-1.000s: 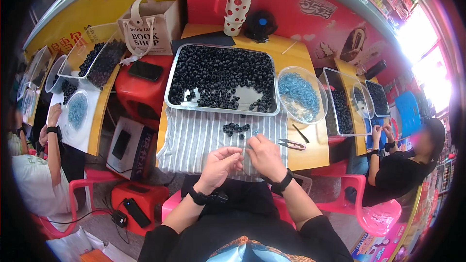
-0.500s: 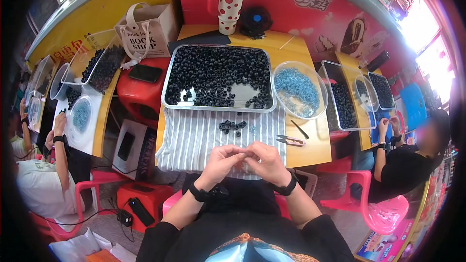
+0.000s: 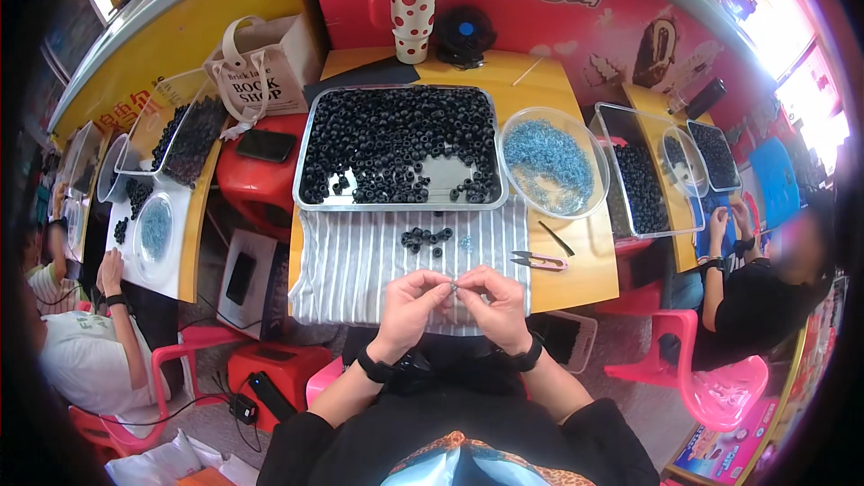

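Between the two hands, just over the near edge of the striped cloth, sits a tiny pale piece, pinched from both sides and too small to make out. The left hand has its grip closed on the piece with thumb and fingertips; the right hand meets it from the other side, fingers closed on the same piece. Both wrists carry dark bands, and the fingers hide most of what they hold.

Beyond the hands a small cluster of black beads lies on the cloth, with small snips and a thin dark tool to the right on the yellow desk. Farther back stand a metal tray heaped with black beads and a clear bowl of blue bits.

Against half a second ago, the hands have drawn closer, fingertips now meeting; the view has shifted a little.

At the back of the desk stand a white cup with red dots and a black round fan. To the left rests a beige tote bag with dark lettering. A red wall poster shows a chocolate ice bar. Co-workers sit at both rims, partly cut off.
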The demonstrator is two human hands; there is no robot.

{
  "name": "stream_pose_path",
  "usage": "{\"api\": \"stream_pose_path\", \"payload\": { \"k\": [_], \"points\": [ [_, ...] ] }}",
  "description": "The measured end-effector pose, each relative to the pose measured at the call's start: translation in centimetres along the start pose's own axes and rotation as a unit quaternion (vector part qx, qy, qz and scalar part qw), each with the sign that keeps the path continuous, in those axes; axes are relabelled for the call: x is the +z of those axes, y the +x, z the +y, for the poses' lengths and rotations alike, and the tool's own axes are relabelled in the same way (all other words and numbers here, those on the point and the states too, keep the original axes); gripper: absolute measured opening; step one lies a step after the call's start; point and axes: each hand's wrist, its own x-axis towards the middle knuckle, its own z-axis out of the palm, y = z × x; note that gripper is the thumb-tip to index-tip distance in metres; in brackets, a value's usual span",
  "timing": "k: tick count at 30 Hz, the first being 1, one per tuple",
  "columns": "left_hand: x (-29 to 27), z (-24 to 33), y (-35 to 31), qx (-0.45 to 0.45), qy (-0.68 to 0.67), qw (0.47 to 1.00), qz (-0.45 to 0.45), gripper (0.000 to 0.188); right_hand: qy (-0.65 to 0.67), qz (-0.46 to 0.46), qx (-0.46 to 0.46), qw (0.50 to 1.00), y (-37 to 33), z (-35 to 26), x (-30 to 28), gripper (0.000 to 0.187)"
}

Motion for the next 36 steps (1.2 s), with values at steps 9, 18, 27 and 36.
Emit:
{"api": "stream_pose_path", "payload": {
  "k": [9, 18, 27, 36],
  "points": [
    [-0.6, 0.0, 0.3, -0.077, -0.022, 0.997, -0.005, 0.009, -0.115, 0.018, -0.121, 0.986, 0.6, -0.1, 0.2, 0.013],
    [0.5, 0.6, 0.7, 0.006, 0.068, 0.997, -0.032, 0.018, 0.149, 0.031, 0.14, 0.978, 0.2, 1.3, -0.1, 0.005],
    [1.0, 1.2, 0.4, 0.14, 0.283, 0.949, 0.002, 0.009, 0.223, 0.037, 0.17, 0.959, -0.2, 1.3, -0.1, 0.01],
    [0.9, 1.1, 0.8, 0.278, 0.41, 0.869, -0.014, 0.003, 0.232, 0.054, 0.146, 0.96, -0.2, 1.4, -0.1, 0.007]
  ]
}}
